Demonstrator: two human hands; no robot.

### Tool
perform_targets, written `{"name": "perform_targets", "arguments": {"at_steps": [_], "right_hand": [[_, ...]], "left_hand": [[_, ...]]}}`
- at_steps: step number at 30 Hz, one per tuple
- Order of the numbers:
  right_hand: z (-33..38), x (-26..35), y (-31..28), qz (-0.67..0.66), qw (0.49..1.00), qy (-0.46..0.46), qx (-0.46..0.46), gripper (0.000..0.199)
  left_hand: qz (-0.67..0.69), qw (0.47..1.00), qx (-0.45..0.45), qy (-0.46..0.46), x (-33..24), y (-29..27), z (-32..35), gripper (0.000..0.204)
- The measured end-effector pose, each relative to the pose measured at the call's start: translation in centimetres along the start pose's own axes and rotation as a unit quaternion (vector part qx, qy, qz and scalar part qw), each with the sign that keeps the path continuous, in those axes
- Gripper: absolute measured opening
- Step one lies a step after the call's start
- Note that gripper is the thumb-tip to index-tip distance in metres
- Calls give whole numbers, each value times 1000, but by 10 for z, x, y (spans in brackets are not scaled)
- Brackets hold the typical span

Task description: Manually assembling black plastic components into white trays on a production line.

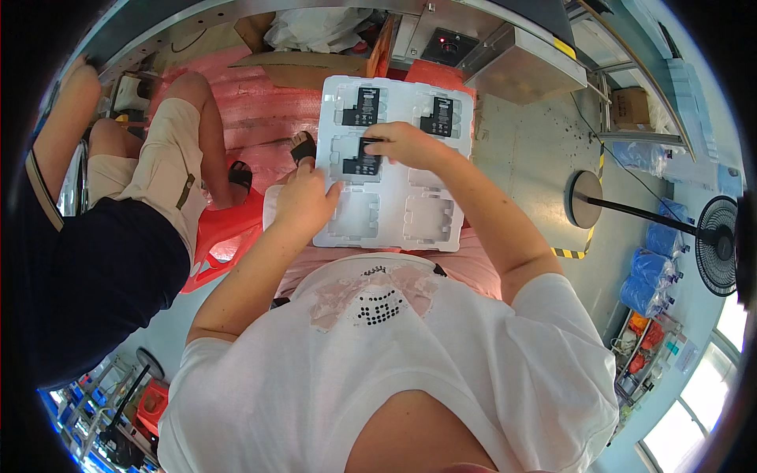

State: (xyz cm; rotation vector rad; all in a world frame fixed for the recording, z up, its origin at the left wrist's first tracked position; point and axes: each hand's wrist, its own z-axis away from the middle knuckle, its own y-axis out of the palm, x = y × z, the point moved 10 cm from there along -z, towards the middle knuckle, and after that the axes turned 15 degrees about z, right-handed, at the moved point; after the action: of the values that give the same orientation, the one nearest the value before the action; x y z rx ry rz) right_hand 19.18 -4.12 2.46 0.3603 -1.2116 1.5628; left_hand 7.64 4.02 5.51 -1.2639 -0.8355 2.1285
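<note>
A white plastic tray (pixel 394 213) with several moulded pockets rests across my lap. Two flat black batteries (pixel 361 106) (pixel 438 117) lie in its far pockets. At the middle left pocket is another black battery (pixel 361 165), L-shaped, with the bent fingers of my right hand (pixel 406 147) closed on its upper right part; the fingertips are partly hidden. My left hand (pixel 307 201) grips the tray's left edge, thumb over the rim and the other fingers mostly out of sight. The two nearest pockets hold no battery.
A seated person (pixel 118 236) is close on my left, beside a red plastic stool (pixel 225 240). Ahead stand a cardboard box (pixel 307 69) with clear plastic bags and a metal box (pixel 524 67) under the bench. A black fan (pixel 714 246) on a stand is to the right.
</note>
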Motion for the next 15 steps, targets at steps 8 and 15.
{"name": "perform_targets", "arguments": {"at_steps": [8, 15], "right_hand": [[20, 65, -56, 314, 917, -15, -244, 38], [91, 138, -263, 155, 829, -33, -536, 30]], "left_hand": [[-6, 965, -69, 255, -28, 29, 7, 54], [-75, 973, -45, 212, -37, 39, 5, 55]]}}
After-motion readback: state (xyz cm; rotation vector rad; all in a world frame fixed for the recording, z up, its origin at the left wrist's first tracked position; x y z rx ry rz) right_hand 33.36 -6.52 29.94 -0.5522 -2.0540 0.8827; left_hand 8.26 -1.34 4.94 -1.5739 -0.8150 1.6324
